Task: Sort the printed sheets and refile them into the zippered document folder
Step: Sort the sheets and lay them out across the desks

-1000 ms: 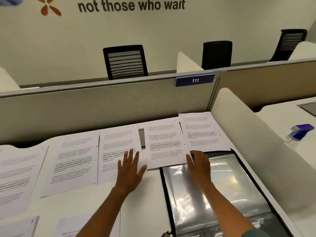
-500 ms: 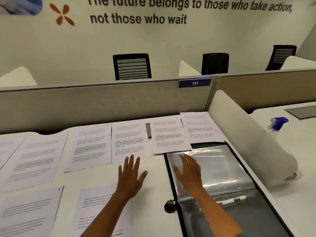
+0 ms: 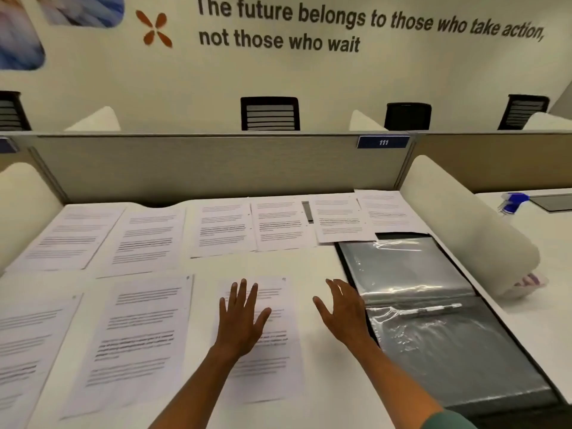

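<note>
as folder (image 3: 433, 320) lies open, spine crosswise

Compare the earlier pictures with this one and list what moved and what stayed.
Both hands drew back toward the person from the far row of sheets. The left hand now lies flat over a nearer sheet; the right hand hovers open beside the folder, no longer over its sleeve. Nothing was picked up. Sheets and open folder stayed put.

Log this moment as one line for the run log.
left hand open over near sheet | right hand open beside open folder | no sheet held
</note>
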`<state>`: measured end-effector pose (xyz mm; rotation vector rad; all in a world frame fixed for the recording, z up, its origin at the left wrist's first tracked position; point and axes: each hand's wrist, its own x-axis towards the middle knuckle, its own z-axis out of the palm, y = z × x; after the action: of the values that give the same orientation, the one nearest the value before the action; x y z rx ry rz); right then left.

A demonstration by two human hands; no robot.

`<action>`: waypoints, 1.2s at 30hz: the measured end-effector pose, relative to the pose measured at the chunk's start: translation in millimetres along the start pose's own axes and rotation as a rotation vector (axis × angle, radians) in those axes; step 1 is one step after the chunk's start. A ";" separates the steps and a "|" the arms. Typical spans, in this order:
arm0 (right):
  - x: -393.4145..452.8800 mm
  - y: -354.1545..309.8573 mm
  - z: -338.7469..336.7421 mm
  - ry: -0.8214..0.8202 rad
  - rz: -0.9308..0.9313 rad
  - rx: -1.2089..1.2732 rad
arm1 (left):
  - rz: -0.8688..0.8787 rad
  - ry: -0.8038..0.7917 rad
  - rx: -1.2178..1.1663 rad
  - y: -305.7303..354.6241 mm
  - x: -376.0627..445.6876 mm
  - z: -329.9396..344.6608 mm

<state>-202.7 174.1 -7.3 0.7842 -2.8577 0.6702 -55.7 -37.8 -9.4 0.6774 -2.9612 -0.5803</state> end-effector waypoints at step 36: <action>-42.6 -180.7 50.5 -0.243 -0.265 0.204 | -0.392 0.169 0.044 -130.7 -100.0 -59.2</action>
<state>-73.5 32.5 8.4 1.3314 -2.8410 0.8914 95.9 -124.5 0.7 1.2578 -2.7037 -0.4499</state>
